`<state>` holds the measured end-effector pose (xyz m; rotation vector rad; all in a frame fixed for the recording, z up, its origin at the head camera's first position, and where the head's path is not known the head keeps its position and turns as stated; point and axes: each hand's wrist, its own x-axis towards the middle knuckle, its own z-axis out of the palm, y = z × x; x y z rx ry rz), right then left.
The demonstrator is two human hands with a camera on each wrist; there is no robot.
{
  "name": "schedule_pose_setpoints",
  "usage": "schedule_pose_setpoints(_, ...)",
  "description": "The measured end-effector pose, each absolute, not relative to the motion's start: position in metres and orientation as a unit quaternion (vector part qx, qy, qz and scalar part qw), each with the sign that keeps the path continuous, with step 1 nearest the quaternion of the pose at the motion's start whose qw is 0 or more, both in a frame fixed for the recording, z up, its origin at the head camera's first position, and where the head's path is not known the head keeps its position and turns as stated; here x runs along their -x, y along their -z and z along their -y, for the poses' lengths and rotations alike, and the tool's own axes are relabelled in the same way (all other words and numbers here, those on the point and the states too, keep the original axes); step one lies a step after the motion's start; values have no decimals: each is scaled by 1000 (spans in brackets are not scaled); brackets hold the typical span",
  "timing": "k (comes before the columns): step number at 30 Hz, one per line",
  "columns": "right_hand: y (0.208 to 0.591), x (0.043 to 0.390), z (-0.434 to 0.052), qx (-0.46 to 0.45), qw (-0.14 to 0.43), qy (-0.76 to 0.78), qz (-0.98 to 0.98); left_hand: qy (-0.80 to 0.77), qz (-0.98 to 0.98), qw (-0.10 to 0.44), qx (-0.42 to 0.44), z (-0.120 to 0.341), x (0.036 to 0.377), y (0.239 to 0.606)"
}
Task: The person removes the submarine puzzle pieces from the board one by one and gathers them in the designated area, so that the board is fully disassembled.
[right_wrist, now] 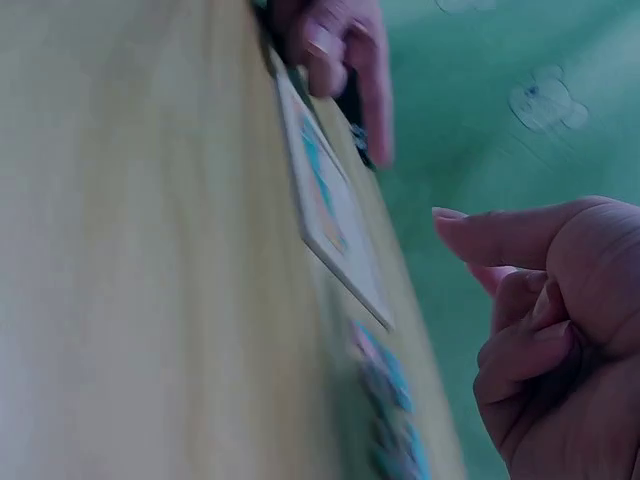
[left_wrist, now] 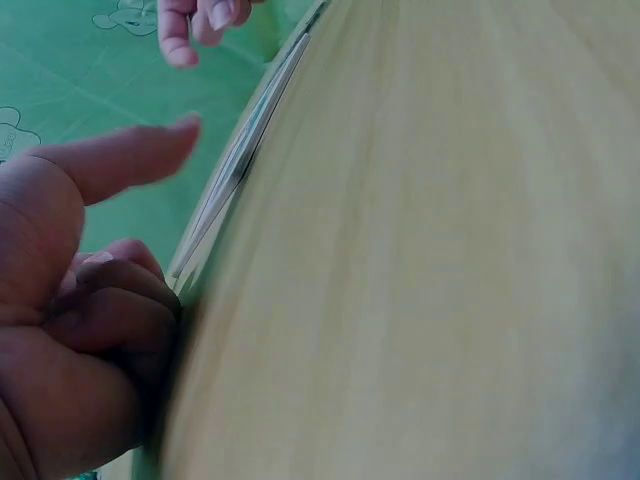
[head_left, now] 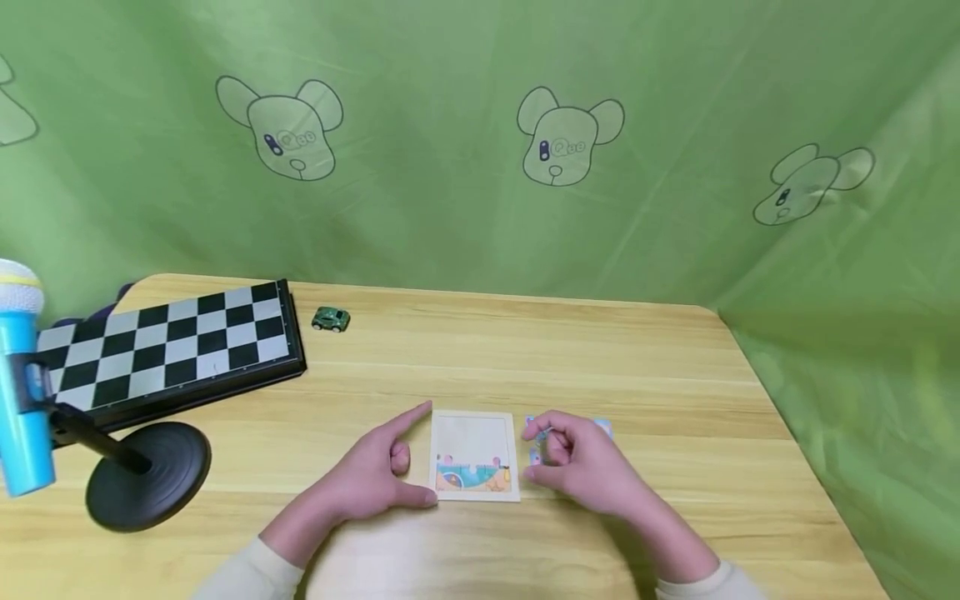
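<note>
A square wooden puzzle tray (head_left: 472, 433) lies on the table, with only its bottom row filled by colourful pieces. My left hand (head_left: 412, 454) rests at the tray's left side, index finger straight toward the top-left corner and thumb at the bottom-left corner. The left wrist view shows the same hand (left_wrist: 90, 300) beside the tray's edge (left_wrist: 240, 160). To the tray's right, my right hand (head_left: 536, 454) hovers with loosely curled fingers over loose puzzle pieces (head_left: 603, 429). In the right wrist view this hand (right_wrist: 540, 300) holds nothing, and the pieces (right_wrist: 385, 400) lie blurred below it.
A folded chessboard (head_left: 168, 346) lies at the back left, with a small green toy car (head_left: 331, 319) beside it. A blue microphone (head_left: 22, 392) stands on a black round base (head_left: 150, 473) at the left. Green printed cloth (head_left: 480, 167) encloses the table.
</note>
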<state>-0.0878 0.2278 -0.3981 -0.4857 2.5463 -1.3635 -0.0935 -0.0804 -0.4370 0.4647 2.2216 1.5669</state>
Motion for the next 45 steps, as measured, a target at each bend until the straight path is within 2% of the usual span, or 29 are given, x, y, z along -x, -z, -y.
schedule_pose_setpoints(9,418,92,-187,172,137,474,-853,-524,-818,167,-169,78,93,442)
schedule_pose_setpoints(20,419,95,-155,192,183,450,-853,-495,-834,176,-171,77,93,440)
schedule_pose_setpoints(45,423,95,-149,185,191,421,-867,-493,-838,169,-163,76,94,441)
